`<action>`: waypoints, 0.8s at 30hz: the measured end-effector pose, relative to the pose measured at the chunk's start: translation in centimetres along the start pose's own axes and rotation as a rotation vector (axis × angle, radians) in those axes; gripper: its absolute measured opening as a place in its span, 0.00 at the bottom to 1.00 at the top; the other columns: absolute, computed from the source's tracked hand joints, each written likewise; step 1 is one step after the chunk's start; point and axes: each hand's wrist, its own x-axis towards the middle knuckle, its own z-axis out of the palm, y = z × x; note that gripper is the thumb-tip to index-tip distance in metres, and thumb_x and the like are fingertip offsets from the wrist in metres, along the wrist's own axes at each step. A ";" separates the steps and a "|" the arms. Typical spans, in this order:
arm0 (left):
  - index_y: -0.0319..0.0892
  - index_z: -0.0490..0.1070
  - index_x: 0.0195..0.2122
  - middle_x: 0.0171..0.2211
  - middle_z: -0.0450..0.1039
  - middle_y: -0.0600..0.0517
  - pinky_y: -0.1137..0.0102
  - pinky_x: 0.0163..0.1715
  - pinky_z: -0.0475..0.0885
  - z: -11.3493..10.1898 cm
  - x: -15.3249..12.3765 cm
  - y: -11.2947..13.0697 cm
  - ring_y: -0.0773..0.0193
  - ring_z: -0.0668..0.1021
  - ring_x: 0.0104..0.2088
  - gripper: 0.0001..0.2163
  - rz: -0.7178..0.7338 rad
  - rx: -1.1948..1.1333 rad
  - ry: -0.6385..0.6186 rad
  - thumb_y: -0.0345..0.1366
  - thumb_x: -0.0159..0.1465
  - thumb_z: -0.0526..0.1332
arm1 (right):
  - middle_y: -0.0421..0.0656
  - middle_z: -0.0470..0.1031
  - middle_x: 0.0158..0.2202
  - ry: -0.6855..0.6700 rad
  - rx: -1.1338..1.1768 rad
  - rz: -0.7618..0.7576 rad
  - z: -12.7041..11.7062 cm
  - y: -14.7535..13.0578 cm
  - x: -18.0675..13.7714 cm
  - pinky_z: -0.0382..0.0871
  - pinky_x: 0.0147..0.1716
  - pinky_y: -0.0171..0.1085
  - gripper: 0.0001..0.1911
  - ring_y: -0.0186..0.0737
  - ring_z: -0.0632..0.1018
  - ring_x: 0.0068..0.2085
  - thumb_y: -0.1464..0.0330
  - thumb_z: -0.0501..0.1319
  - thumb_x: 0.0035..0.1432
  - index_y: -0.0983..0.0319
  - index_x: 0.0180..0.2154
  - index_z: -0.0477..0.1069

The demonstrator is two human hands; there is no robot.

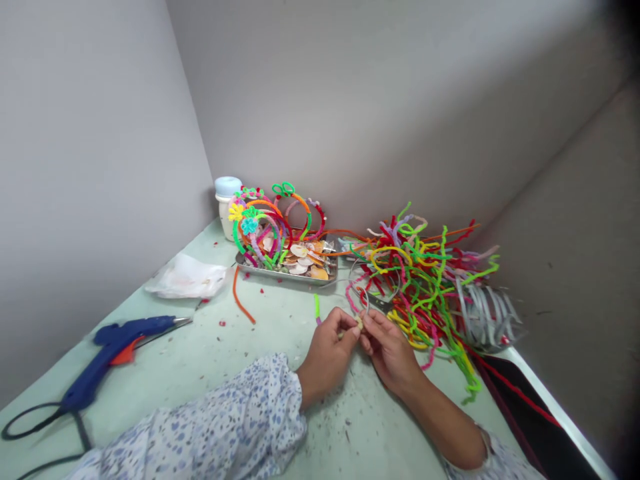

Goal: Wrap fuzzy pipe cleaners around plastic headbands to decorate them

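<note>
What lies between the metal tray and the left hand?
In the head view, a short green fuzzy stem, purple at its near end, lies between the metal tray and the left hand.

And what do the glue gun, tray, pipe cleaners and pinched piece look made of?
Glue gun: probably plastic, matte, from its smooth blue moulded body; nozzle likely metal, being silvery.
Tray: likely thin metal, judging by its silvery, shiny rim.
Pipe cleaners: fuzzy fibre, probably over wire, since they hold their bends.
Pale piece between the left hand and right hand: too small to tell.
</note>
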 end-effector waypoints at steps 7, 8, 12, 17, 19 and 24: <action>0.40 0.65 0.31 0.28 0.70 0.52 0.70 0.36 0.67 -0.1 0.0 -0.5 0.66 0.73 0.32 0.05 -0.012 0.013 0.011 0.37 0.60 0.58 | 0.35 0.60 0.20 0.004 0.003 0.015 -0.1 0.0 0.1 0.51 0.18 0.28 0.08 0.27 0.59 0.20 0.66 0.62 0.56 0.63 0.28 0.68; 0.40 0.65 0.31 0.28 0.70 0.52 0.70 0.36 0.67 -0.1 0.0 -0.5 0.66 0.73 0.32 0.05 -0.013 0.010 0.006 0.36 0.60 0.57 | 0.35 0.61 0.20 0.000 0.008 0.018 -0.2 0.0 0.1 0.50 0.18 0.28 0.08 0.27 0.59 0.20 0.66 0.62 0.56 0.63 0.28 0.68; 0.40 0.64 0.33 0.28 0.70 0.52 0.70 0.35 0.67 -0.1 -0.1 -0.7 0.66 0.73 0.31 0.04 -0.018 -0.004 -0.017 0.36 0.61 0.56 | 0.35 0.61 0.20 0.009 0.023 0.026 -0.2 0.1 0.1 0.51 0.18 0.27 0.08 0.26 0.59 0.20 0.65 0.63 0.54 0.62 0.28 0.68; 0.41 0.63 0.35 0.28 0.69 0.53 0.70 0.35 0.68 0.1 0.0 -0.4 0.66 0.73 0.30 0.03 -0.013 -0.024 -0.023 0.34 0.62 0.55 | 0.35 0.61 0.20 0.018 -0.005 0.003 0.0 0.0 0.0 0.53 0.18 0.28 0.10 0.27 0.59 0.20 0.63 0.63 0.54 0.62 0.27 0.68; 0.41 0.63 0.36 0.28 0.69 0.54 0.70 0.35 0.68 0.1 0.0 -0.1 0.66 0.73 0.30 0.03 0.001 -0.025 -0.026 0.34 0.62 0.54 | 0.35 0.62 0.20 0.028 -0.013 -0.022 0.1 0.0 0.0 0.53 0.18 0.28 0.10 0.27 0.60 0.20 0.62 0.63 0.54 0.62 0.27 0.68; 0.40 0.65 0.36 0.29 0.69 0.54 0.72 0.34 0.67 0.0 -0.1 0.4 0.67 0.72 0.31 0.04 0.034 0.025 -0.004 0.33 0.62 0.54 | 0.35 0.63 0.21 0.081 -0.027 -0.046 0.0 -0.1 0.1 0.55 0.17 0.29 0.11 0.28 0.62 0.20 0.60 0.64 0.52 0.61 0.28 0.67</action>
